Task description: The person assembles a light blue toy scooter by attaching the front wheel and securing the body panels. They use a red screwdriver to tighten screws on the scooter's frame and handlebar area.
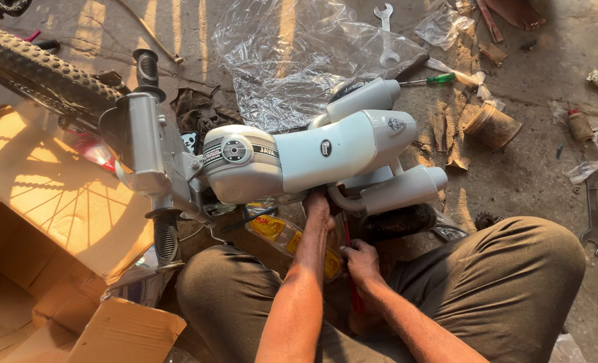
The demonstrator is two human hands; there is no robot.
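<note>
A small bike with a white, motorcycle-style plastic body (326, 151) lies on its side across my lap. My left hand (318, 207) reaches up under the white body by the lower white tube (400, 188); its fingertips are hidden there. My right hand (363, 261) is lower, just right of the left forearm, closed on a thin red-handled tool (354, 289) that points up toward the bike's underside. A yellow-and-red sticker panel (279, 232) shows under the body, beside my left wrist.
The grey handlebar (144, 144) with black grips (146, 67) lies left, near a knobbly tyre (37, 67) and an open cardboard box (64, 208). Clear plastic sheet (299, 54), a green-handled screwdriver (440, 78), two wrenches (384, 15) (593, 225), a brown cup (492, 126) and scraps litter the concrete floor.
</note>
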